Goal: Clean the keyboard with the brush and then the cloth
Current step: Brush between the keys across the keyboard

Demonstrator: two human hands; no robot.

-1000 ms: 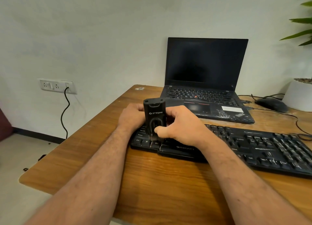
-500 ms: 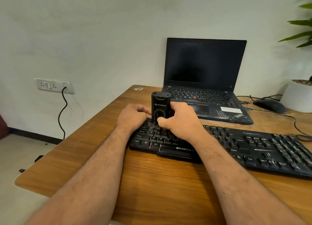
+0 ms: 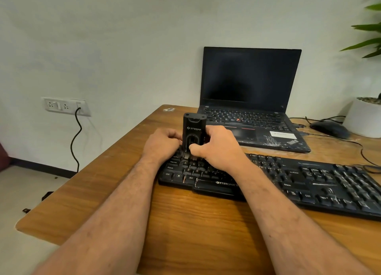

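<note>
The right hand (image 3: 216, 149) curls round the rigid, likely light black plastic brush block (image 3: 193, 134), upright on the black keyboard's (image 3: 299, 182) left keys, while the left hand's (image 3: 162, 144) curled fingers steady its base.

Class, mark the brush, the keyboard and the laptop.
brush (image 3: 193, 128), head view, on its upright black body.
keyboard (image 3: 321, 180), head view, on its right-hand keys.
laptop (image 3: 249, 76), head view, on its dark screen.

A wooden desk (image 3: 185, 223) carries a black Zebronics keyboard (image 3: 309, 184); behind the keyboard sit an open ThinkPad laptop (image 3: 251, 101), a mouse (image 3: 329, 128) and a white plant pot (image 3: 362, 118).
</note>
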